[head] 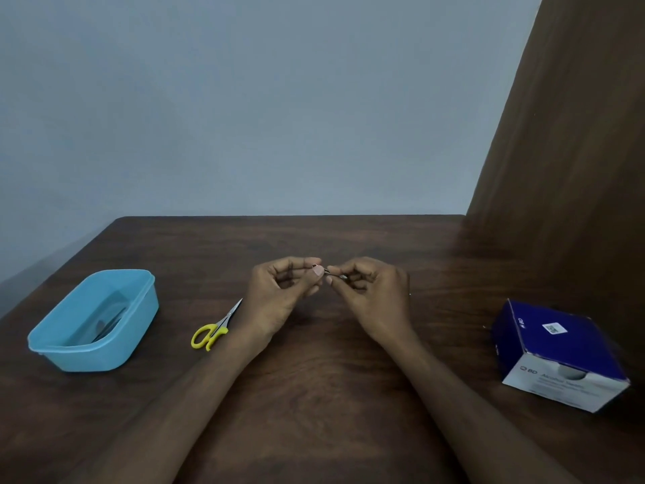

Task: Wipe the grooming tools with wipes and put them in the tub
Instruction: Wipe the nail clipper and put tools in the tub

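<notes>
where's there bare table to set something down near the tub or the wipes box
Bare wood lies between the blue tub and the yellow scissors, along the far table edge, and in a wide patch between the right hand and the wipes box. It is crowded mid-table, where both hands, left hand included, pinch a small tool.

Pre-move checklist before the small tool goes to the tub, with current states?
1. Thin metal tool pinched by both hands, left hand and right hand: ok.
2. Wipe on the tool: cannot tell.
3. Light blue plastic tub upright, open: ok.
4. Tub has metal tools inside, room left: ok.
5. Yellow-handled scissors on the brown wooden table, not in tub: not ok.
6. Blue-and-white wipes box at right: ok.
</notes>
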Demonstrator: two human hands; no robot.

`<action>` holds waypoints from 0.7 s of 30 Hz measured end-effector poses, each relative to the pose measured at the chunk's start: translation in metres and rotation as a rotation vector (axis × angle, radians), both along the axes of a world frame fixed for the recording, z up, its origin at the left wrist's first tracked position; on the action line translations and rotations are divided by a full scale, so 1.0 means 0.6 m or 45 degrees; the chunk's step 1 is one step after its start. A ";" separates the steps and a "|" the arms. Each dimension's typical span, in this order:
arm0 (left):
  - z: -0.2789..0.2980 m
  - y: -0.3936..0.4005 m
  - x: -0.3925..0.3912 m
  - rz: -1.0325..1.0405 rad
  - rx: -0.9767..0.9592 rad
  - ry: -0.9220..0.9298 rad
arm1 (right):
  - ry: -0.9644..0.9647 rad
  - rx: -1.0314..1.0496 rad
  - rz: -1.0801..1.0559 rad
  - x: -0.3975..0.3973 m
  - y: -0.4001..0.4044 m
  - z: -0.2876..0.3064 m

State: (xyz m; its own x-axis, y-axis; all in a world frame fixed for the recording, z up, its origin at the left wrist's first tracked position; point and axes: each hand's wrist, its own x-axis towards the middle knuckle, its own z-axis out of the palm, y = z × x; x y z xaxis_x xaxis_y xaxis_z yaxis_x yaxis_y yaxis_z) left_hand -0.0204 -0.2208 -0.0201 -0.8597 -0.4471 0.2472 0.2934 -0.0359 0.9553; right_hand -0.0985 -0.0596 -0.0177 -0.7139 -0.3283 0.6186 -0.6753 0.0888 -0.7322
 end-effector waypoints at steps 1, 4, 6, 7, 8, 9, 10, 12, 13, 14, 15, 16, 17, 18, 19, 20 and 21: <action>0.001 -0.001 0.001 -0.003 -0.007 0.008 | 0.059 0.011 -0.021 -0.001 0.002 -0.001; 0.005 -0.002 0.004 -0.007 -0.085 0.022 | 0.204 0.032 -0.034 -0.003 0.005 -0.001; 0.004 -0.003 0.004 0.016 -0.139 0.025 | 0.181 0.044 -0.013 -0.007 0.006 -0.004; 0.003 -0.005 0.003 0.038 -0.167 0.032 | 0.137 0.045 0.001 -0.009 0.004 -0.005; 0.001 -0.007 0.002 0.071 -0.209 0.042 | 0.093 0.042 0.009 -0.010 0.002 -0.007; 0.000 -0.009 0.002 0.109 -0.266 0.051 | 0.054 0.032 0.011 -0.013 0.001 -0.009; 0.000 -0.010 0.002 0.146 -0.324 0.056 | 0.013 0.014 0.011 -0.014 -0.001 -0.010; -0.002 -0.013 0.004 0.204 -0.403 0.047 | -0.071 -0.040 -0.006 -0.015 -0.001 -0.008; -0.002 -0.014 0.005 0.227 -0.426 0.039 | -0.083 -0.061 -0.021 -0.015 0.000 -0.006; -0.002 -0.015 0.006 0.248 -0.445 0.033 | -0.069 -0.068 -0.038 -0.013 0.001 -0.004; -0.002 -0.016 0.007 0.262 -0.466 0.031 | -0.044 -0.071 -0.044 -0.011 0.001 -0.001; -0.002 -0.016 0.008 0.270 -0.494 0.033 | -0.021 -0.074 -0.044 -0.007 0.002 0.002; -0.001 -0.014 0.010 0.277 -0.530 0.038 | 0.002 -0.080 -0.037 -0.003 0.003 0.006; 0.001 -0.012 0.012 0.276 -0.572 0.043 | 0.046 -0.080 -0.034 0.001 0.003 0.009; 0.003 -0.010 0.014 0.264 -0.611 0.046 | 0.109 -0.066 -0.033 0.003 0.004 0.012; 0.004 -0.008 0.016 0.247 -0.640 0.049 | 0.188 -0.034 -0.032 0.006 0.006 0.013; 0.006 -0.006 0.018 0.236 -0.662 0.051 | 0.274 0.006 -0.032 0.008 0.007 0.014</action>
